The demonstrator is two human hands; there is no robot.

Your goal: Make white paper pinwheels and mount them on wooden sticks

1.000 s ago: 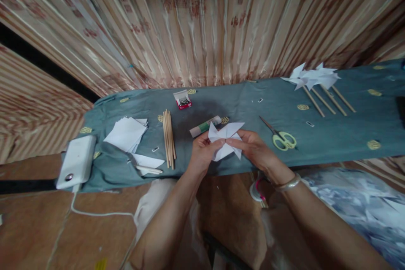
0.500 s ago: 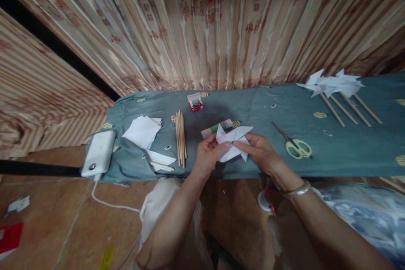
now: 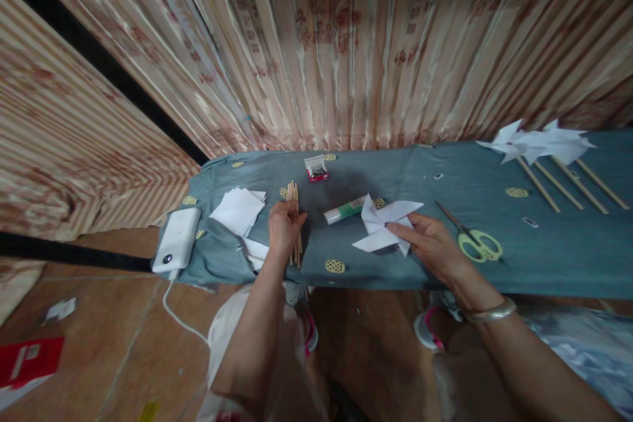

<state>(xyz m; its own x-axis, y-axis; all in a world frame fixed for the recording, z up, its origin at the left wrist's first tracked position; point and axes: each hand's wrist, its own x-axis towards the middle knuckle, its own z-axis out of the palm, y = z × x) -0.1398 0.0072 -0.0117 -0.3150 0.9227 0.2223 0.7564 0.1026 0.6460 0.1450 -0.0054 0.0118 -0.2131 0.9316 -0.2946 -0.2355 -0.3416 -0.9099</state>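
Pinching pinwheel [image 3: 380,233] between closed right fingers [image 3: 402,233] near its centre, likely to stop folds springing open, while holding half-curled left fingers [image 3: 283,210] over sticks [image 3: 297,250] just beneath them, can't tell whether gripping any.

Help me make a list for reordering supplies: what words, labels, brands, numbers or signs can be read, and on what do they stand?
No text can be read here.
White-and-green tube: label too small and blurred.
Small red box: any print is too small.
Curtain: reddish printed marks, too blurred to read.
Red packet at lower left: pale marks, unreadable.
Paper pinwheel in the right hand: no writing visible.
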